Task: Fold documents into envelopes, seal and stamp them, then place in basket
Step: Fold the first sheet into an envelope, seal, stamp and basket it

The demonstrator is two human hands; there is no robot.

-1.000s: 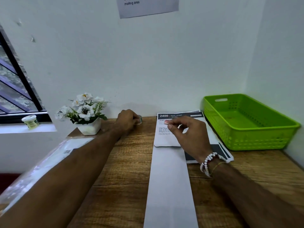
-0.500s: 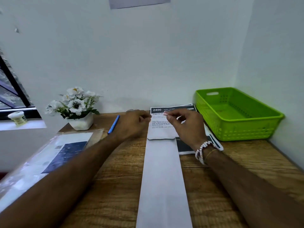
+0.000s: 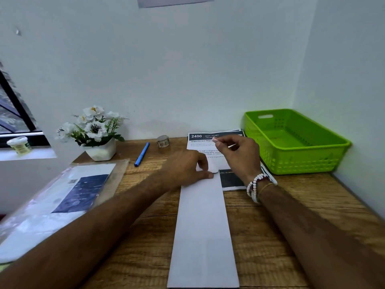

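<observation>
A long white envelope [image 3: 203, 230] lies lengthwise on the wooden desk [image 3: 281, 226], its flap end pointing away from me. My left hand [image 3: 186, 170] rests on that far end, thumb and forefinger pressing the paper beside the flap. Just past the flap, my right hand [image 3: 239, 153] hovers and pinches a small pale strip of tape [image 3: 215, 139] between thumb and fingertips. Printed documents [image 3: 208, 136] with a dark header lie under the flap end. At the back right stands the green basket [image 3: 312, 161], with nothing in it.
A roll of tape [image 3: 163, 141] and a blue pen [image 3: 142, 154] lie near the wall. A white pot of flowers [image 3: 94, 132] stands at the back left. A clear plastic sleeve with papers [image 3: 62, 197] covers the left edge. A small jar [image 3: 18, 144] sits on the window sill.
My left hand left the tape roll by the wall and came back onto the envelope's flap end. The right hand kept the strip pinched. The view tilted down a little.
</observation>
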